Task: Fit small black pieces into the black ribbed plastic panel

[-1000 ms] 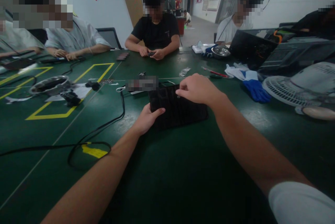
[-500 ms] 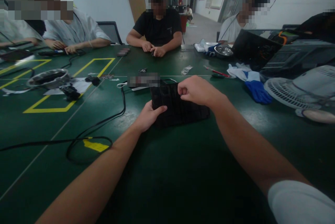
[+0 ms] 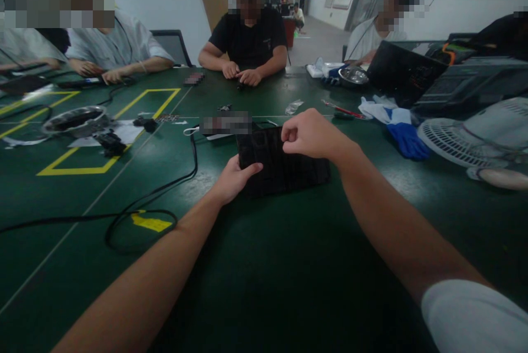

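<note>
A flat black rectangular panel [image 3: 289,174] with faint ridges or sections is tilted up over the green table in front of me. My left hand [image 3: 237,177] grips its left edge, thumb on the face and fingers hidden behind. Over the panel's upper middle is my right hand [image 3: 307,133], with its fingers curled in and pressed together. Whether something small sits in that pinch is hidden. Just beyond the panel lies a blurred-out box-like object [image 3: 226,123] with a white loop of cord beside it.
A black cable [image 3: 152,191] loops across the left side. Farther left sit a metal ring-shaped part [image 3: 76,121] and black parts [image 3: 109,144] on paper. Blue-white gloves [image 3: 406,136], a white fan [image 3: 454,138] and a metal bowl [image 3: 353,75] are on the right. Several people sit around the table.
My right hand has turned slightly and lifted a little, its fingers still curled over the panel. My left hand keeps its hold. The view has shifted slightly.
</note>
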The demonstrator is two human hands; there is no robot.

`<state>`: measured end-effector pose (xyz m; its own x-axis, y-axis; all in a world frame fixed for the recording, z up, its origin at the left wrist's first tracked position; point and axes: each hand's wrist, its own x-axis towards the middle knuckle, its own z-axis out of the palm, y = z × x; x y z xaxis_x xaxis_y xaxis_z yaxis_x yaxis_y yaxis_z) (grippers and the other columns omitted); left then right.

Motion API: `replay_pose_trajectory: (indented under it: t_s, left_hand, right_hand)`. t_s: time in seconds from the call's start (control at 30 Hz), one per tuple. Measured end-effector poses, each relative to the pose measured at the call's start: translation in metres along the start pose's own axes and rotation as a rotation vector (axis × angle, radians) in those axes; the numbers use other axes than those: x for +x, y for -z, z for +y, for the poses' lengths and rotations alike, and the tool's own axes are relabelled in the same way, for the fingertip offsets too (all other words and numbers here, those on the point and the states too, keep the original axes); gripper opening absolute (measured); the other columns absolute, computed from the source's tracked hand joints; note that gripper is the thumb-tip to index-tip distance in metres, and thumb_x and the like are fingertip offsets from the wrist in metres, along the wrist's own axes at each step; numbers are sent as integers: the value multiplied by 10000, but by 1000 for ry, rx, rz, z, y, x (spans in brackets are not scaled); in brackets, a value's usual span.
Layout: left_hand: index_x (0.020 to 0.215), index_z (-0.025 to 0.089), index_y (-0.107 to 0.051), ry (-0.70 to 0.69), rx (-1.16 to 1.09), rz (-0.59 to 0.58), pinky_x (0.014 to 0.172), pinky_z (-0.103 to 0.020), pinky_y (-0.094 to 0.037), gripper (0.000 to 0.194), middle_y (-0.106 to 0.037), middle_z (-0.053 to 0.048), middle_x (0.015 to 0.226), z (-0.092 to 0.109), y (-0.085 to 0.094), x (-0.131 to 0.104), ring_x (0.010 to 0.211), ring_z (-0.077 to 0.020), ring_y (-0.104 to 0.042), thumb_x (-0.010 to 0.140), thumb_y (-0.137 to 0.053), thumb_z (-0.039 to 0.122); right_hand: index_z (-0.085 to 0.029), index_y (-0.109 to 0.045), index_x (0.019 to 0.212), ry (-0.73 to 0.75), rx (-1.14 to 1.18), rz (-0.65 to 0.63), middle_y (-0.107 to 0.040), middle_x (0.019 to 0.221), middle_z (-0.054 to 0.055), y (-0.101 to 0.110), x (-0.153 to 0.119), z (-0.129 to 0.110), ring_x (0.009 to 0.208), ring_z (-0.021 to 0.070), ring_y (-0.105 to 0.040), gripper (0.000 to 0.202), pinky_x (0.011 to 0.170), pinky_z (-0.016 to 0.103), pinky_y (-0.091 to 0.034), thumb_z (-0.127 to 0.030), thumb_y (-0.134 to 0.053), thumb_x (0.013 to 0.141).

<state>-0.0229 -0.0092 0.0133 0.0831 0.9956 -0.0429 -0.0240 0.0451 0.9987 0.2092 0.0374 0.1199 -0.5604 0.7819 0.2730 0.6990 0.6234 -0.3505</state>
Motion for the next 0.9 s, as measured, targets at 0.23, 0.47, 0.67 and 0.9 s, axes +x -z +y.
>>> replay_pose_trajectory:
  t_s: [0.23, 0.47, 0.67, 0.9]
  left_hand:
    - [1108, 176, -691, 26, -26, -10, 979, -483, -571, 487, -785, -72, 1074, -1, 1, 0, 996, -279, -735, 701, -889, 357]
    - [1111, 172, -705, 6, -8, 8, 972, -467, -567, 477, -783, -67, 1069, -3, 3, 1, 993, -276, -732, 710, -887, 354]
    - [1108, 176, -701, 7, -22, 2, 939, -432, -566, 475, -779, -52, 1048, -3, 3, 1, 949, -250, -726, 704, -889, 340]
    - [1096, 175, -707, 12, -12, 3, 911, -416, -562, 462, -783, -59, 1035, -2, 2, 0, 937, -248, -721, 702, -884, 337]
  right_hand:
    - [-146, -838, 830, -7, 115, -23, -772, 758, 56, 16, -3, 9, 716, 172, -694, 148, 711, 288, -497, -174, -704, 773]
    - [-142, -835, 890, -28, 144, -113, -789, 800, 50, 8, -1, 8, 753, 174, -728, 174, 733, 277, -545, -89, -722, 770]
    - [-141, -836, 907, -42, 107, -134, -804, 841, 57, 5, 0, 4, 778, 175, -746, 192, 751, 274, -557, -46, -724, 784]
    - [-151, -864, 917, -10, 38, -178, -820, 845, 62, 2, 1, 1, 801, 182, -756, 191, 778, 282, -545, -52, -728, 828]
